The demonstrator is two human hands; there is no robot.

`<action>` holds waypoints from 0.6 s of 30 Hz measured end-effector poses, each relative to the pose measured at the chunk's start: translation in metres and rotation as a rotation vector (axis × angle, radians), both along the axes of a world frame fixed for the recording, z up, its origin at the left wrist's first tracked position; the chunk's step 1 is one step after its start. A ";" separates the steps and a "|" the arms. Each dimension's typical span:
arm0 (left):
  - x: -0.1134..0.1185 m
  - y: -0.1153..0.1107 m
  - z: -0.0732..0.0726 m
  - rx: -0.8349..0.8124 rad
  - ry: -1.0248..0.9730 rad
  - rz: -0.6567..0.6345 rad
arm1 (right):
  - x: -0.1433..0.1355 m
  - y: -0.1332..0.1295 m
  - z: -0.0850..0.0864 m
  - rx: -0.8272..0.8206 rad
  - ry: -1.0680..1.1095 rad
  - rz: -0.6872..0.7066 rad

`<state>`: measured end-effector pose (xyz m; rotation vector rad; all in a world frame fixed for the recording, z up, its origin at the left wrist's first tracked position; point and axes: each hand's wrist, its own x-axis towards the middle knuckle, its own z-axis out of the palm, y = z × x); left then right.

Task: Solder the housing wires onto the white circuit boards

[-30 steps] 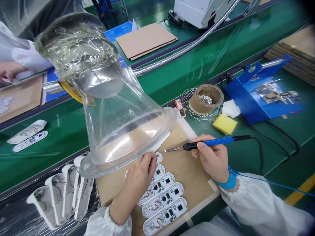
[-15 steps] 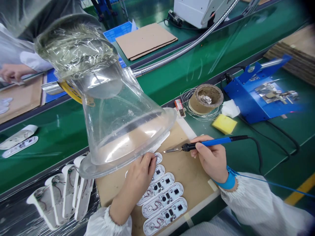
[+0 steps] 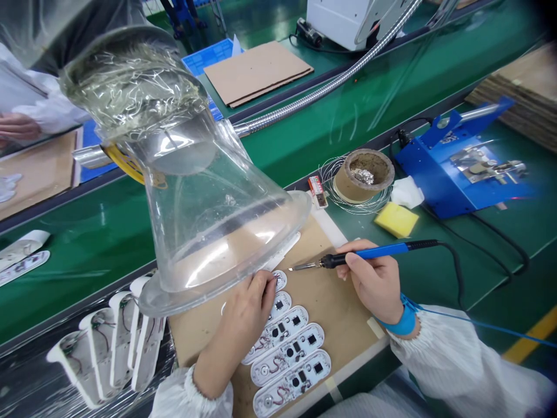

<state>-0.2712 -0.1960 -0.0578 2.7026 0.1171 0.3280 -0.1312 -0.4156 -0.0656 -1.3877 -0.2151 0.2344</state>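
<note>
On the brown cardboard sheet [image 3: 348, 313], centre: slanting row of white, round-ended plastic pieces [image 3: 287, 353] bearing black chips and reddish wires, five showing. Left hand [image 3: 249, 307]: fingertips drawn together at the farthest piece; whether they pinch a wire cannot be told. Right hand [image 3: 375, 281]: closed round a blue-handled soldering iron [image 3: 380, 251] with black collar, metal tip just beside that piece, apart from it. Blue wrist strap [image 3: 402, 318], right.

Writing: small red-and-white box [image 3: 319, 194], lettering too small to read.

Surroundings: round brown tub [image 3: 353, 188] of silvery scraps, inside a coil of thin silvery wire [image 3: 329, 174]; crumpled white tissue [image 3: 407, 193]; yellow sponge block [image 3: 397, 219]; blue metal stand [image 3: 435, 180]. Obstruction: clear plastic funnel-shaped hood [image 3: 217, 209], over the cardboard's far left part; ribbed metal hose [image 3: 313, 98] at its back. Left: white curved shells [image 3: 102, 348] with wires, on black film-covered surface [image 3: 26, 374].

Surface and room: green tabletop [image 3: 429, 278]; green strip [image 3: 122, 223] beyond, carrying two white pieces [image 3: 24, 268]; farther off, tan cardboard sheets [image 3: 259, 69] and blue plastic tray [image 3: 209, 56]; upper left, co-worker's hand [image 3: 20, 128] and white sleeve [image 3: 52, 110].
</note>
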 end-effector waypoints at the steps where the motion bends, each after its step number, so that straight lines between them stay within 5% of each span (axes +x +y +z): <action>1: 0.000 0.000 0.000 0.001 0.003 0.000 | 0.000 0.000 0.000 -0.001 -0.002 0.000; 18: 0.000 -0.002 0.000 -0.022 0.018 0.034 | -0.005 -0.003 0.003 -0.094 -0.101 0.052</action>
